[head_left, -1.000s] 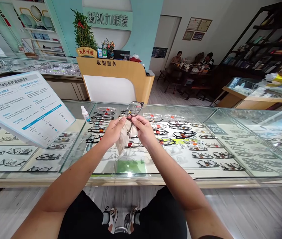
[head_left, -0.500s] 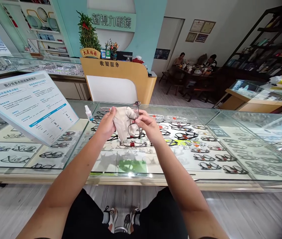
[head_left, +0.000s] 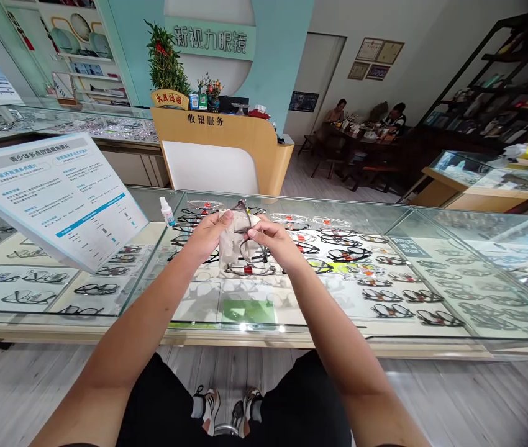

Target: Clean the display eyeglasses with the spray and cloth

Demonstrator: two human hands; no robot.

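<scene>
Right, closest in, black trousers [head_left: 175,400] and striped shoes [head_left: 211,406] show below, and both forearms [head_left: 136,338] reach over the glass counter [head_left: 324,304]. On to the hands, and the cloth work looks about midway: the left hand [head_left: 205,239] pinches a pale cloth [head_left: 229,242], thumb on top, bunched against the upper half of a pair of glasses [head_left: 241,206]. The right hand [head_left: 276,243] has that pair gripped between thumb and fingers, near the middle of the frame. So one lens seems to be getting the cloth; the lower one hangs mostly outside it, and that half may be what's left. Whether either lens is clean, no telling from here. The pair isn't set down, that's plain: it's up in the air above the counter, dark and slim-rimmed, rounded below, tipped so one lens sits over the other, its lower rim hard to pick out from the display frames [head_left: 348,254] beneath. Beyond the left hand stands a small white spray bottle [head_left: 168,213]. Farther off, a wooden desk [head_left: 266,139], and deep in the back, two people [head_left: 335,113].
</scene>
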